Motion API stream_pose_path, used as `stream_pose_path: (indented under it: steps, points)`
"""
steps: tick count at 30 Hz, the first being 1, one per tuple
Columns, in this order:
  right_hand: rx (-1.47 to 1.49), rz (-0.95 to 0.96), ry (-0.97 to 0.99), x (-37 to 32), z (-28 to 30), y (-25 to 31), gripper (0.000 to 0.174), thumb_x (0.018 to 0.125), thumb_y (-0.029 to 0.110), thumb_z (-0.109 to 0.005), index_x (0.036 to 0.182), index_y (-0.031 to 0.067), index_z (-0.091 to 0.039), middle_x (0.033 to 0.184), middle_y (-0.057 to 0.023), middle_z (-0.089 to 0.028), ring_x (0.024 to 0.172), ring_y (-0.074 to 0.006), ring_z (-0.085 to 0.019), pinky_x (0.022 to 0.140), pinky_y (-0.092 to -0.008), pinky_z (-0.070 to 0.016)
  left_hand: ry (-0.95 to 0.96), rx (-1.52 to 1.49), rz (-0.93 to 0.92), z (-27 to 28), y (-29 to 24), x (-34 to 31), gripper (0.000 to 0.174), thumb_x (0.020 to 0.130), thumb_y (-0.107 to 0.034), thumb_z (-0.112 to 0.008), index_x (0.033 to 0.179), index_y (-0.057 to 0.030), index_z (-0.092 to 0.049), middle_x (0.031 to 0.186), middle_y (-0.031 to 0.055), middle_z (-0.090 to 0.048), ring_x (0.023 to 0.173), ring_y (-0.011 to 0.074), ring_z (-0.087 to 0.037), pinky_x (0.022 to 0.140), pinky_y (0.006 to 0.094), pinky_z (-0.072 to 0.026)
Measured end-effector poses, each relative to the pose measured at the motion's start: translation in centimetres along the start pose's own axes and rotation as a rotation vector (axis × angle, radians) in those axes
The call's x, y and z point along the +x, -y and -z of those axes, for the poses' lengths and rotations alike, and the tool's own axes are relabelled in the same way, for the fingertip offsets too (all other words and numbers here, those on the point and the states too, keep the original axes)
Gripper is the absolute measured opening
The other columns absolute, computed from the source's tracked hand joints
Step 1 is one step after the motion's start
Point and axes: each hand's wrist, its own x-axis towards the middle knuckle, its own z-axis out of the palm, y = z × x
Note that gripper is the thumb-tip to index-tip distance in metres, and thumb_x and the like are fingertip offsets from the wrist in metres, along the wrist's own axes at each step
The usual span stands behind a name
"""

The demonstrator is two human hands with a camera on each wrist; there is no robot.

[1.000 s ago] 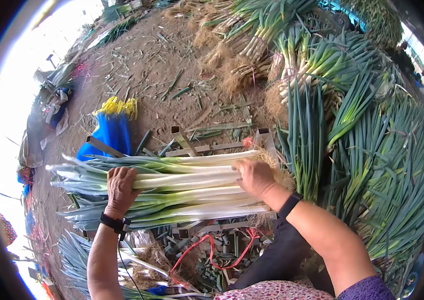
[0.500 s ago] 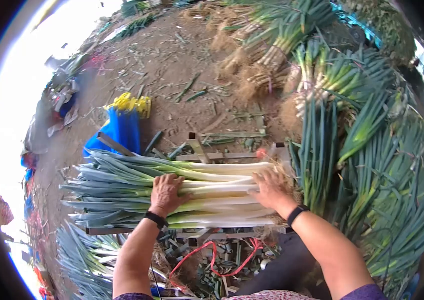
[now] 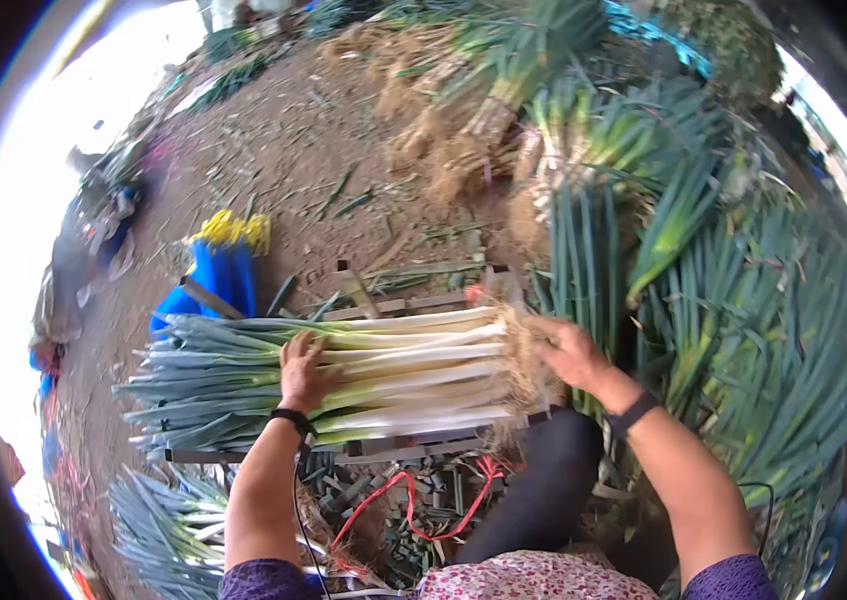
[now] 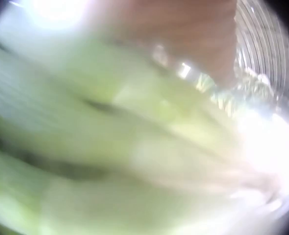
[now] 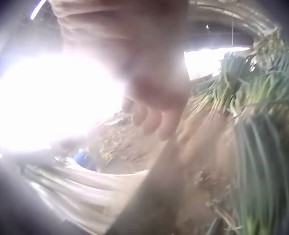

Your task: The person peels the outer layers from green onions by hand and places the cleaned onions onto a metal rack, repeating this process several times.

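Dirt floor (image 3: 274, 150) is stretching out past a metal frame (image 3: 194, 456), and the green onions (image 3: 424, 365) are lying across it lengthwise, leaves left, roots (image 3: 521, 355) right. Left hand (image 3: 306, 372) is resting mid-stalk, fingers loosely spread. Right hand (image 3: 576, 355) is hovering relaxed by the root end, can't tell if it's touching.

Bright daylight, white glare along the left side, curved fisheye edges with dark corners, wrist views blurred and washed out.
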Motion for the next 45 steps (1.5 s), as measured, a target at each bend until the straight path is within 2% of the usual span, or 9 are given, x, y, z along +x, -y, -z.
stream_pose_path:
  steps: [5,10,13,15,19,29,35,41,45]
  points:
    - [0.24,-0.433,-0.373,-19.6,7.1,-6.6,0.035,0.088,0.022,-0.061,0.115,-0.0009,-0.059,0.106,-0.0145,-0.065,0.099,-0.0227,-0.063,0.087,-0.0294,-0.048,-0.301,-0.754,0.281,1.2,-2.2,-5.8,0.038,0.092,-0.016,-0.052,0.127,-0.0006,-0.05,0.128,0.0126,-0.049,0.123,0.0252,-0.042,0.105,0.0346,-0.0302]
    - [-0.348,-0.946,0.223,-38.5,3.6,-6.8,0.033,0.083,0.03,-0.058,0.102,0.0037,-0.064,0.092,-0.02,-0.065,0.084,-0.0385,-0.062,0.073,-0.0452,-0.049,-0.102,-0.891,0.198,0.1,-10.9,-22.6,0.043,0.084,-0.003,-0.05,0.126,-0.0024,-0.044,0.124,0.0149,-0.044,0.113,0.0274,-0.046,0.097,0.0381,-0.0355]
    - [-0.179,-0.75,0.641,-45.7,-5.6,-8.5,0.035,0.085,0.031,-0.056,0.109,0.0061,-0.062,0.104,-0.0186,-0.064,0.094,-0.0348,-0.061,0.077,-0.0445,-0.0477,0.336,-0.91,0.401,-5.5,-15.8,-29.9,0.032,0.083,-0.005,-0.051,0.115,-0.0024,-0.045,0.112,0.0131,-0.046,0.103,0.0258,-0.048,0.089,0.037,-0.0378]
    - [0.017,-0.486,0.065,-52.0,-15.2,-8.0,0.039,0.085,0.038,-0.055,0.103,0.0042,-0.065,0.093,-0.0213,-0.065,0.088,-0.0343,-0.064,0.077,-0.0427,-0.05,0.488,-0.885,0.486,-7.7,-18.2,-30.5,0.025,0.083,-0.006,-0.052,0.108,-0.0024,-0.047,0.104,0.0119,-0.046,0.096,0.0248,-0.049,0.084,0.0362,-0.0394]
    - [0.029,-0.716,0.536,-45.6,-6.1,-3.7,0.045,0.088,0.044,-0.049,0.118,0.0109,-0.058,0.116,-0.0164,-0.06,0.102,-0.0353,-0.06,0.088,-0.0443,-0.0462,0.467,-0.838,0.521,-5.8,-19.0,-26.1,0.012,0.083,-0.009,-0.053,0.092,-0.0024,-0.049,0.087,0.0094,-0.048,0.083,0.0227,-0.052,0.074,0.0346,-0.0424]
    - [0.385,-1.527,-1.219,-62.6,-0.3,-24.0,0.063,0.085,0.039,-0.058,0.13,-0.0031,-0.044,0.125,-0.0216,-0.054,0.113,-0.0338,-0.053,0.09,-0.0364,-0.042,0.36,-0.675,-0.791,2.1,-51.8,-3.9,0.035,0.081,-0.013,-0.06,0.111,0.0005,-0.049,0.121,0.0199,-0.045,0.111,0.0374,-0.046,0.097,0.0429,-0.0388]
    - [0.712,-1.533,-1.447,-71.5,-10.3,-20.8,0.073,0.082,0.04,-0.063,0.132,-0.0064,-0.038,0.117,-0.0265,-0.055,0.109,-0.0368,-0.054,0.091,-0.0382,-0.0422,0.763,-0.621,-0.01,-26.4,-53.5,-16.7,0.088,0.077,-0.033,-0.072,0.144,-0.005,-0.023,0.146,0.026,-0.014,0.135,0.0389,-0.022,0.108,0.0404,-0.0265]
    - [0.031,-1.539,-0.64,-67.9,-16.6,-21.4,0.059,0.084,0.036,-0.06,0.13,0.0023,-0.045,0.12,-0.028,-0.054,0.107,-0.0441,-0.053,0.087,-0.04,-0.0447,1.14,-0.322,-0.721,-35.7,-39.0,-32.3,0.06,0.081,-0.033,-0.066,0.127,-0.0011,-0.046,0.122,0.0283,-0.046,0.119,0.0413,-0.039,0.101,0.0432,-0.0318]
    - [0.69,-1.603,-1.193,-64.2,-17.3,-19.0,0.055,0.084,0.028,-0.062,0.13,0.0035,-0.046,0.119,-0.0228,-0.057,0.108,-0.0402,-0.054,0.087,-0.0388,-0.0449,1.227,-0.248,-0.744,-30.3,-43.8,-30.7,0.034,0.082,-0.023,-0.062,0.107,-0.0006,-0.058,0.1,0.0225,-0.056,0.097,0.0377,-0.046,0.086,0.0423,-0.0373]
